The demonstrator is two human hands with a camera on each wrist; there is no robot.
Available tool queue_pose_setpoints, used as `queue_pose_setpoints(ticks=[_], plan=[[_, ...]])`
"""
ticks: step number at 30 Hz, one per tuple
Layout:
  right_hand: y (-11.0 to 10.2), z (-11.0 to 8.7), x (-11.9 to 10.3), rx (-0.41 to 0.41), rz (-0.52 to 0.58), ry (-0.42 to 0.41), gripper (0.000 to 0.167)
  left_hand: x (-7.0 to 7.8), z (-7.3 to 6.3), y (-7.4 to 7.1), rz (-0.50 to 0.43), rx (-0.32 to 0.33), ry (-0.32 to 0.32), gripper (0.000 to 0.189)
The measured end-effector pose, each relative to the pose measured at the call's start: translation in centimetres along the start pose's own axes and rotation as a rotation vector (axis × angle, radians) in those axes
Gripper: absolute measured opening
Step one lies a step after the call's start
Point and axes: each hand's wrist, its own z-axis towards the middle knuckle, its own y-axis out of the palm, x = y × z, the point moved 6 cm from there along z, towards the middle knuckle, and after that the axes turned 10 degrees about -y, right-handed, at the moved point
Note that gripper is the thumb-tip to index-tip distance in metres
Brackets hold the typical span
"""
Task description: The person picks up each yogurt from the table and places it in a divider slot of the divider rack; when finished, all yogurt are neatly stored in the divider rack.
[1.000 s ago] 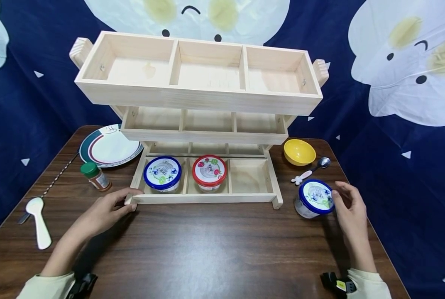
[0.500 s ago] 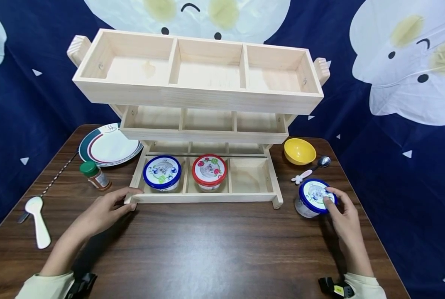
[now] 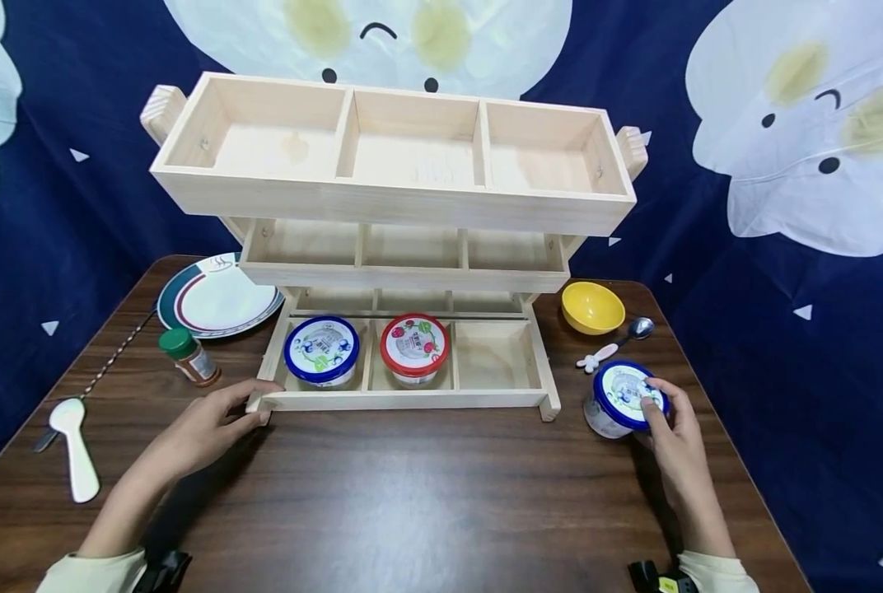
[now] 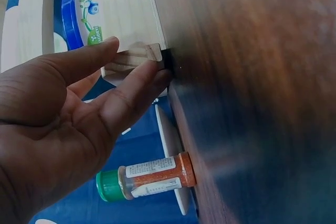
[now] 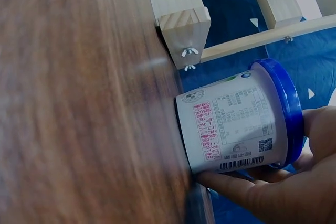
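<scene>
My left hand [image 3: 207,427] pinches the front left corner of a tiered wooden storage box [image 3: 441,400], thumb and fingers on either side of the end piece [image 4: 132,59] in the left wrist view. At the right, my right hand [image 3: 677,457] holds a blue-lidded tub [image 3: 619,403], digits over its lid and along its side. The right wrist view shows this tub [image 5: 236,121] upright with its base at the tabletop. Another blue-lidded tub [image 3: 323,350] stands in the box's bottom left compartment, and a red-lidded tub [image 3: 415,346] in the middle one.
Stacked plates [image 3: 222,298], a green-capped spice jar [image 3: 189,357] and a white spoon [image 3: 74,449] over a twisted-handle utensil [image 3: 119,350] lie left. Right of the box are a yellow bowl [image 3: 593,308] and a small spoon [image 3: 619,342]. The box's upper tiers [image 3: 397,199] overhang its bottom tier.
My right hand has moved left from the tub's right edge onto its lid and taken hold of it. The left hand stays at the box corner.
</scene>
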Motion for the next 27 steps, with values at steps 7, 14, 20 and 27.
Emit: queue_pose_setpoints(ticks=[7,14,20,27], plan=[[-0.3,0.2,-0.8,0.055,0.018,-0.026,0.035,0.1,0.0,0.0,-0.013,-0.001,0.021,0.032],[-0.5,0.7,-2.1,0.059,-0.014,-0.019,0.038,0.0,0.0,-0.1,-0.012,-0.006,0.017,0.032],[-0.2,1.2,-3.4,0.043,-0.023,-0.071,0.038,0.0,0.0,-0.1,-0.009,-0.005,0.013,0.032],[0.8,1.5,-4.4,0.007,-0.023,-0.095,0.04,0.0,0.0,-0.1,-0.009,-0.008,0.012,0.033]])
